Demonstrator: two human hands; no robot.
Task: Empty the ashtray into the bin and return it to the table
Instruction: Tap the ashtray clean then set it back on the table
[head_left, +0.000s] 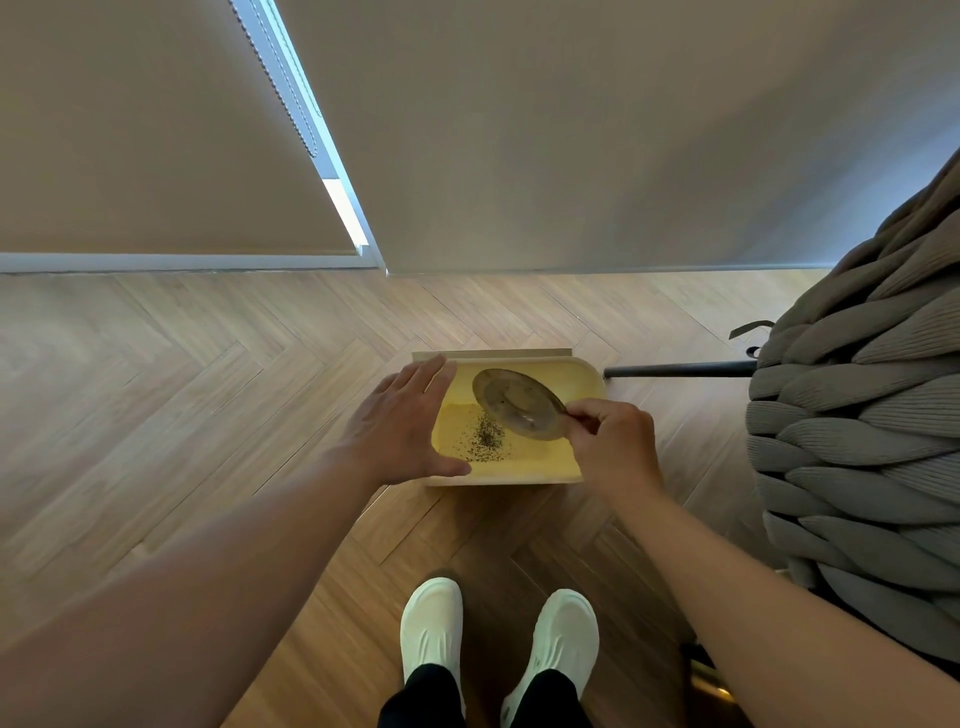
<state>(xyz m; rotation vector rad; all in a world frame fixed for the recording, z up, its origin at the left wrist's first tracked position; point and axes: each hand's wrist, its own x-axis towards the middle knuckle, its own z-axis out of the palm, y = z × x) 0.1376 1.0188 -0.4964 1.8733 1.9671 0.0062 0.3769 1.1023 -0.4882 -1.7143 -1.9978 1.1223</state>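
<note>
A pale yellow rectangular bin (582, 375) stands open on the wooden floor in front of my feet. Dark ash lies scattered on its bottom (485, 439). My right hand (610, 444) pinches the rim of a shallow, round, glassy ashtray (517, 402) and holds it tilted over the bin's inside. My left hand (402, 421) hovers flat with fingers apart over the bin's left edge, holding nothing.
A chunky grey knitted seat (857, 431) fills the right side, with a dark metal leg (680, 370) reaching toward the bin. A wall and a window blind (156, 130) rise behind the bin. My white shoes (498, 639) stand just below it.
</note>
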